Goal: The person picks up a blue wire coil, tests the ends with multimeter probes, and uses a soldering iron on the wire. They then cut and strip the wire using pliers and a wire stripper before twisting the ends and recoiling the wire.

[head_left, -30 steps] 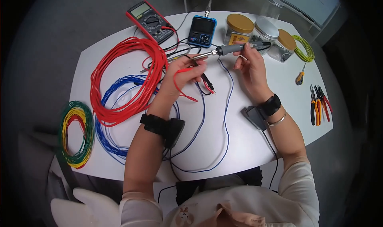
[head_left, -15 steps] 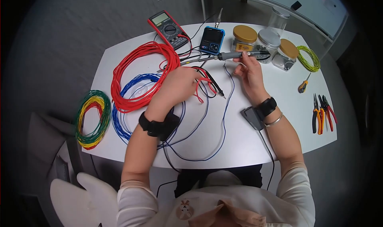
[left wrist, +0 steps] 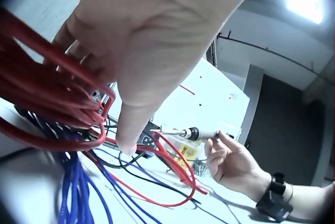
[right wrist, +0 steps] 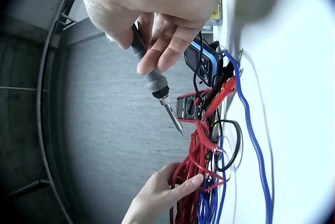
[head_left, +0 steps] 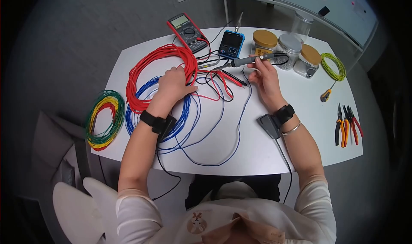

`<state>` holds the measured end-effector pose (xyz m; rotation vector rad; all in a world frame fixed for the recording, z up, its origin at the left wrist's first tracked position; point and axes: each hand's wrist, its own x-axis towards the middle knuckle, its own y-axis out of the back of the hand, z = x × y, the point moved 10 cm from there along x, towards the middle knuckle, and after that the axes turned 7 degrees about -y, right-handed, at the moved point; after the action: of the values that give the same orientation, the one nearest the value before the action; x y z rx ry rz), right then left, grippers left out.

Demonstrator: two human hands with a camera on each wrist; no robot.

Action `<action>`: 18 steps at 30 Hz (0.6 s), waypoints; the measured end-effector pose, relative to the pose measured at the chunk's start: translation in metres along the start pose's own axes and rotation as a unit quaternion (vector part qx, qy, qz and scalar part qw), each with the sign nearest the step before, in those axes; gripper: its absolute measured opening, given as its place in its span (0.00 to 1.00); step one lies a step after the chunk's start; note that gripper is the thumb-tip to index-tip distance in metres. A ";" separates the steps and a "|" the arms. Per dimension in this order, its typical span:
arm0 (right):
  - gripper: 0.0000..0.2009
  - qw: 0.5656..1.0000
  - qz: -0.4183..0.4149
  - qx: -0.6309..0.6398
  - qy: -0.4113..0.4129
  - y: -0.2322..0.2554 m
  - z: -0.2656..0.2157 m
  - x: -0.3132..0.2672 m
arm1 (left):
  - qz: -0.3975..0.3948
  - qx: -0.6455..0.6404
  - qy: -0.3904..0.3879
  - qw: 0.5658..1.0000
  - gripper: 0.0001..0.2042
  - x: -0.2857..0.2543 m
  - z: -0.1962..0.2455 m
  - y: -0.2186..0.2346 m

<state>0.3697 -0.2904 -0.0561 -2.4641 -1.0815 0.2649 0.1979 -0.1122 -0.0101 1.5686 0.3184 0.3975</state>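
Surface: white table (head_left: 266,154) with rounded corners, strewn with wire and tools.
Room: grey floor all round; a whiteboard leans at upper right.
Soldering iron (head_left: 248,60): above the far middle of the table, just in front of the jars (head_left: 288,44). Long axis runs roughly level across the head view; metal tip points toward the person's left, at the red wire coil (head_left: 159,74); grey handle to the right.
Right hand (head_left: 262,74): fingers pinch the iron's handle, pen-fashion.
Left hand (head_left: 172,84): rests on the red wire coil, fingers curled among its strands; grasp or mere touch, cannot tell.
Nearby: blue wire coil (head_left: 148,111) under the red one, multimeter (head_left: 187,27), blue meter (head_left: 231,44), red probes (head_left: 229,77).
Right edge: pliers (head_left: 346,123), screwdriver (head_left: 326,92).
Left edge: green-yellow coil (head_left: 104,119).
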 end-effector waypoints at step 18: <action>0.16 1.000 -0.002 0.018 0.004 0.001 -0.002 0.000 | 0.055 -0.189 0.052 0.979 0.22 0.000 -0.038 0.050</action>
<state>0.3713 -0.2915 -0.0553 -2.4286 -1.0698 0.2708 0.1791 -0.0805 0.0400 1.1974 0.2197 0.5916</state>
